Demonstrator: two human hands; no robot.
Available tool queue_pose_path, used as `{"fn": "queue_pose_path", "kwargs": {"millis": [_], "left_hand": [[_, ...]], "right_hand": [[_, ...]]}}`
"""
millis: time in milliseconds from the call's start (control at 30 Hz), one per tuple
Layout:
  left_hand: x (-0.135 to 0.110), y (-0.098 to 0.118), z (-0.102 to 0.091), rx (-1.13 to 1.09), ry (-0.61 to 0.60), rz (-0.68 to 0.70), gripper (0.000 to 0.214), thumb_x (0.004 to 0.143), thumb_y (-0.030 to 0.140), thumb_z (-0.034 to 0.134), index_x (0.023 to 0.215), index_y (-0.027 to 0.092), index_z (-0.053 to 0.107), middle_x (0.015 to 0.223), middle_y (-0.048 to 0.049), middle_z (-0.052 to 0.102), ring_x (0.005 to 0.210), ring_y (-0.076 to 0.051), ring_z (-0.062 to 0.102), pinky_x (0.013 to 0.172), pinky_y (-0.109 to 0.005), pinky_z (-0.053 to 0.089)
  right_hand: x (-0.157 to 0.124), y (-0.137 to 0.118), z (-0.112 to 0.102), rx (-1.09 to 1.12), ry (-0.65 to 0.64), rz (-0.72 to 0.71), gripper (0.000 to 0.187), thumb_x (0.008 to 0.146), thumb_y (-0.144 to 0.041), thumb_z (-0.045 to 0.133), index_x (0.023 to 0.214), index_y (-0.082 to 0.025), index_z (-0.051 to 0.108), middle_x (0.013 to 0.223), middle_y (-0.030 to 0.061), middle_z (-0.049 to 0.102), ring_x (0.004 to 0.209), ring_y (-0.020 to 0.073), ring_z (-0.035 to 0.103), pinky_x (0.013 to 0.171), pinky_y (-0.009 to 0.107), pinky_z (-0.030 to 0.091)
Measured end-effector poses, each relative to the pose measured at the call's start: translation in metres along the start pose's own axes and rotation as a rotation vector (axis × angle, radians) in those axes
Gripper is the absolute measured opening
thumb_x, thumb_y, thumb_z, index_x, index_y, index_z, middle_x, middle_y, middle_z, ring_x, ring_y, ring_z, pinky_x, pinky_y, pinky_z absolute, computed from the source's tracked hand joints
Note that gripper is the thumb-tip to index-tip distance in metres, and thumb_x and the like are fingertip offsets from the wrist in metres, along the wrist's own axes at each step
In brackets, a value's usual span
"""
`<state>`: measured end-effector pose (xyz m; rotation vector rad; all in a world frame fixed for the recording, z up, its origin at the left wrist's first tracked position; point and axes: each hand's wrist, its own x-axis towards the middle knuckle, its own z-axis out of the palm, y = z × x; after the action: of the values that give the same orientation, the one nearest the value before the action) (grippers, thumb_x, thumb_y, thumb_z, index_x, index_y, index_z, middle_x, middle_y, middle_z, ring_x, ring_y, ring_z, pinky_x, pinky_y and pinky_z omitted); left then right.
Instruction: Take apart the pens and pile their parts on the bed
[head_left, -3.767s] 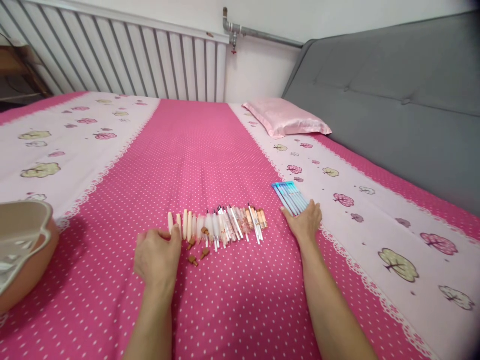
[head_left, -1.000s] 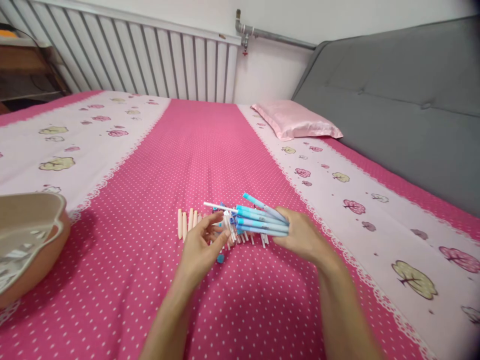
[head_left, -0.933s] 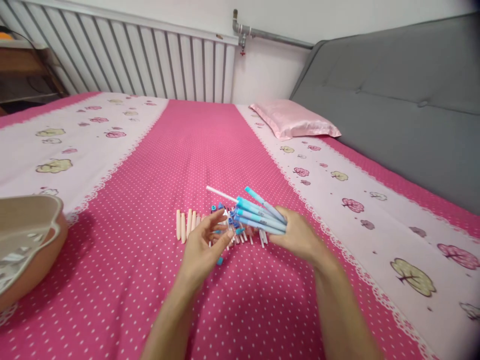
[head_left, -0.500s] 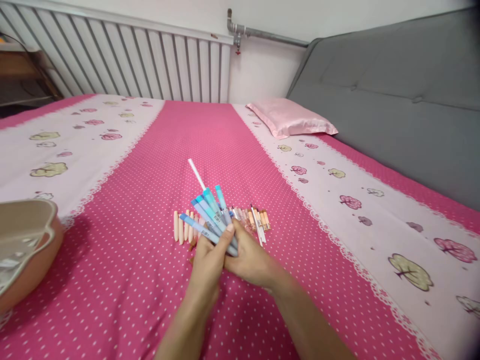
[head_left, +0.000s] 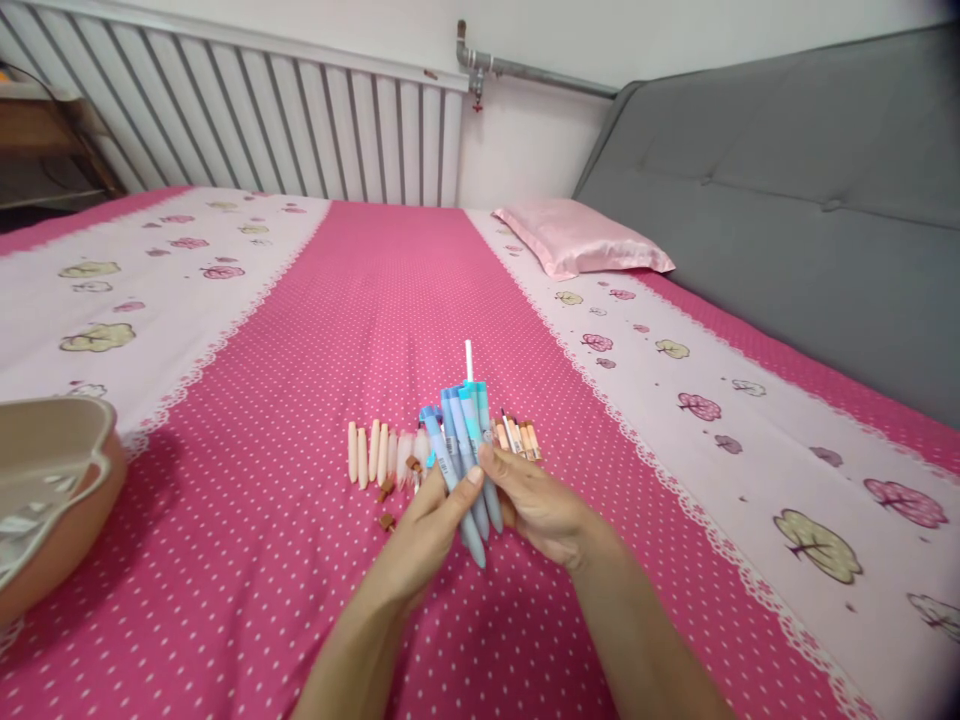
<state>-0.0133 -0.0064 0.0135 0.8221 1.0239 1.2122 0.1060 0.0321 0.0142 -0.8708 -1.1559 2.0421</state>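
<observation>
Currently left hand point(head_left: 429, 522) and right hand point(head_left: 540, 508) both pinch the blue pens point(head_left: 463, 440), bundled over the pink bedspread point(head_left: 457, 650), one white stick point(head_left: 469, 360) poking up, partly hiding the row of pale tubes point(head_left: 373, 452) behind.

Bare forearms point(head_left: 356, 645) slanting inward from below, left hand point(head_left: 426, 520) and right hand point(head_left: 546, 512) close together, both curled in a grip, thumbs point(head_left: 466, 490) uppermost, tips nearly meeting.
</observation>
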Motion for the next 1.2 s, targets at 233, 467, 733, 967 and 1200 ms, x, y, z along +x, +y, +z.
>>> {"fn": "queue_pose_path", "kwargs": {"millis": [233,467,733,967,1200], "left_hand": [[0.006,0.002,0.007,-0.166,0.212,-0.053,0.037,0.064,0.034,0.07,0.094,0.013,0.061,0.065,0.0009,0.062,0.05,-0.008,0.052,0.044,-0.018,0.04],[0.007,0.0,0.012,-0.218,0.206,-0.087,0.03,0.068,0.032,0.066,0.09,0.012,0.06,0.07,-0.0022,0.064,0.059,-0.012,0.061,0.053,-0.021,0.049],[0.006,0.001,0.01,-0.261,0.173,-0.084,0.024,0.071,0.027,0.066,0.09,0.014,0.059,0.098,-0.0072,0.066,0.089,-0.018,0.063,0.076,-0.026,0.053],[0.007,0.01,0.005,-0.234,0.27,-0.154,0.01,0.08,0.018,0.054,0.085,0.01,0.057,0.085,-0.0113,0.069,0.074,-0.018,0.067,0.064,-0.026,0.055],[0.004,0.012,0.004,-0.14,0.278,-0.132,0.018,0.079,0.023,0.056,0.092,0.011,0.056,0.067,-0.0045,0.066,0.058,-0.014,0.064,0.05,-0.02,0.051]], "right_hand": [[0.006,0.005,0.005,-0.165,0.092,-0.057,0.042,0.078,-0.054,0.051,0.1,-0.018,0.059,0.055,-0.0027,0.056,0.045,0.0099,0.051,0.045,0.022,0.042],[0.005,0.006,0.003,-0.395,0.239,-0.13,0.038,0.083,-0.048,0.044,0.099,-0.017,0.061,0.053,-0.0017,0.055,0.044,0.0105,0.051,0.041,0.021,0.04],[0.005,0.004,0.002,-0.377,0.285,-0.181,0.03,0.077,-0.045,0.055,0.091,-0.018,0.06,0.067,0.0004,0.059,0.051,0.0099,0.053,0.046,0.021,0.043],[-0.018,-0.028,-0.019,-0.519,0.496,-0.074,0.03,0.076,-0.048,0.053,0.075,-0.018,0.053,0.056,-0.0018,0.054,0.047,0.0119,0.051,0.045,0.024,0.04],[-0.029,-0.033,-0.083,-1.245,0.749,0.223,0.033,0.08,-0.045,0.041,0.06,-0.02,0.049,0.051,0.0043,0.06,0.052,0.0186,0.058,0.052,0.028,0.036]]}}
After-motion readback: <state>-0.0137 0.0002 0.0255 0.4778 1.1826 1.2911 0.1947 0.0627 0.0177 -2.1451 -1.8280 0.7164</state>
